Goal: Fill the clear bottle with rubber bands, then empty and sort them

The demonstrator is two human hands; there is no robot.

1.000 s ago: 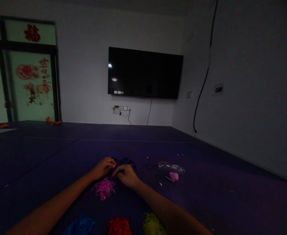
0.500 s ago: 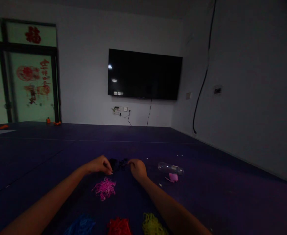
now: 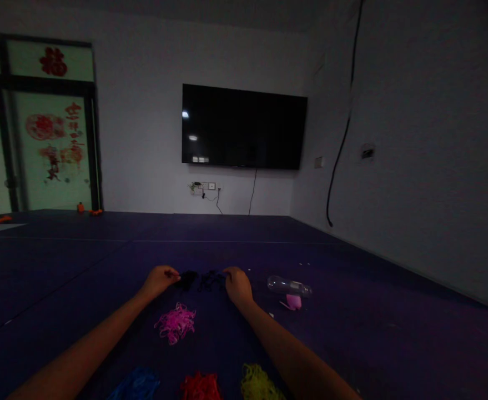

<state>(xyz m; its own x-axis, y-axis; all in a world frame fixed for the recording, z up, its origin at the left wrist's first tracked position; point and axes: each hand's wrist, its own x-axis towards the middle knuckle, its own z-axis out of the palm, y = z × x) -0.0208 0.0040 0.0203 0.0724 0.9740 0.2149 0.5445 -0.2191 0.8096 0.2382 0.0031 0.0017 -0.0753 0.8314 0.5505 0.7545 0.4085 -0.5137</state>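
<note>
My left hand (image 3: 162, 280) is closed in a pinch at the left edge of a dark pile of black rubber bands (image 3: 189, 280); what sits between its fingertips is too dark to make out. Looser black bands spread to the right of that pile, and my right hand (image 3: 239, 285) touches their right side with curled fingers, its fingertips partly hidden. Closer to me lies a tangle of pink rubber bands (image 3: 176, 323). Along the bottom edge are blue (image 3: 136, 384), red (image 3: 202, 386) and yellow bands (image 3: 260, 383), partly cut off by the frame.
A clear plastic bottle (image 3: 283, 285) lies on its side right of my right hand, with a pink cap-like piece (image 3: 293, 302) beside it. Small white scraps dot the purple surface (image 3: 372, 333). Orange objects (image 3: 96, 212) stand far left. A television (image 3: 244, 128) hangs ahead.
My left hand has moved left and slightly back from near the pink tangle to the black pile's left edge. My right hand has shifted slightly right.
</note>
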